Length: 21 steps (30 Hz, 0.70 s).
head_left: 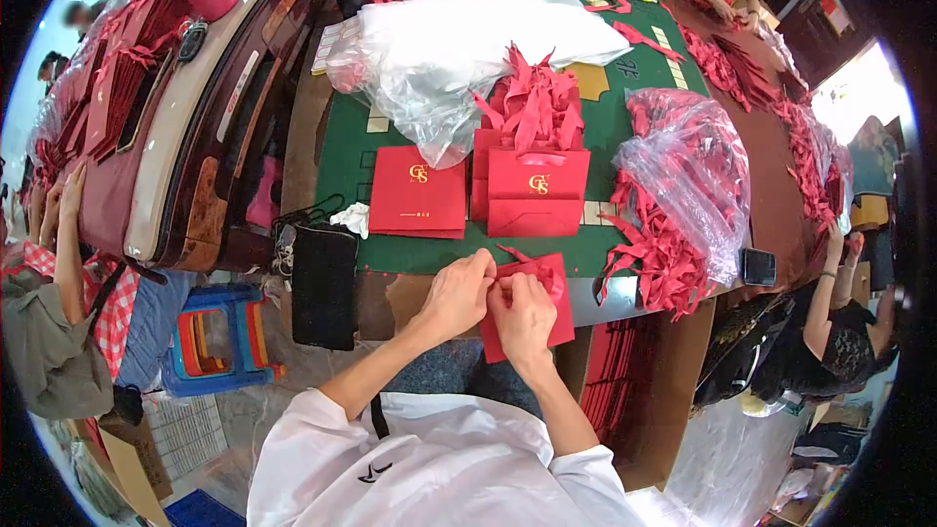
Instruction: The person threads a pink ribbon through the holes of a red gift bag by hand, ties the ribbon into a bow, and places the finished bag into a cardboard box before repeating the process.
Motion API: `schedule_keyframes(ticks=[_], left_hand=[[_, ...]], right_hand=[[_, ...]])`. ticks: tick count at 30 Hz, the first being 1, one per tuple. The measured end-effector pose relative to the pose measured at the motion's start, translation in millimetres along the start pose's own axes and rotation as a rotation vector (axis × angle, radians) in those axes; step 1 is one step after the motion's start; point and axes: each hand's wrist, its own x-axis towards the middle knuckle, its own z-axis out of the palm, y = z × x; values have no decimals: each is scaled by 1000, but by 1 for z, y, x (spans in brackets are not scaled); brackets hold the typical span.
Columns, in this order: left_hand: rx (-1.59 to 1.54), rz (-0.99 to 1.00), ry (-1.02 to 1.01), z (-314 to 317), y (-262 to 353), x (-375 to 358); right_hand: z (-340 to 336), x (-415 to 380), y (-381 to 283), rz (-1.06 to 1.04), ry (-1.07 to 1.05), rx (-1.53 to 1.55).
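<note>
A red paper bag (554, 330) lies at the front edge of the table, partly covered by my hands. My left hand (459, 295) is closed in a pinch at the bag's upper left. Right beside it, my right hand (525, 316) is closed too, its fingertips curled down over the bag's top. Both hands grip a red ribbon (553, 279), part of which shows on the bag; the rest is hidden by my fingers. Just beyond lie a flat red bag (418, 197) with gold lettering and a stack of red bags (535, 219) with ribbons heaped on top.
A clear plastic sack (688, 151) spills red ribbons (656, 268) at the right, beside a phone (758, 266). White plastic sheeting (468, 34) covers the back of the green tabletop (342, 156). An open cardboard box (639, 400) stands below. Other people work at both sides.
</note>
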Motion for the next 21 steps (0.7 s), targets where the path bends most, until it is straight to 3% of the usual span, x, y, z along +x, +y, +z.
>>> schedule_keyframes(ticks=[2,7,11,15,17,21], left_hand=[[-21,17,26,0,-5,0],[-90,-11,-49,-7,4,1],[-49,-17,-57,-8,1,1],[-33,137,-20,-5,5,-3],[-35,190,-36,-5,8,-6],[56,317,-19,-5,13,-11]], right_hand=[[-1,-1,0,-28,11,11],[-22,3,-3,271,-260,492],[-55,23,-5,135,-315,420],[-59,37,8,110,-312,319],[-61,43,13,67,-511,165],[-59,49,31,88,-617,261]])
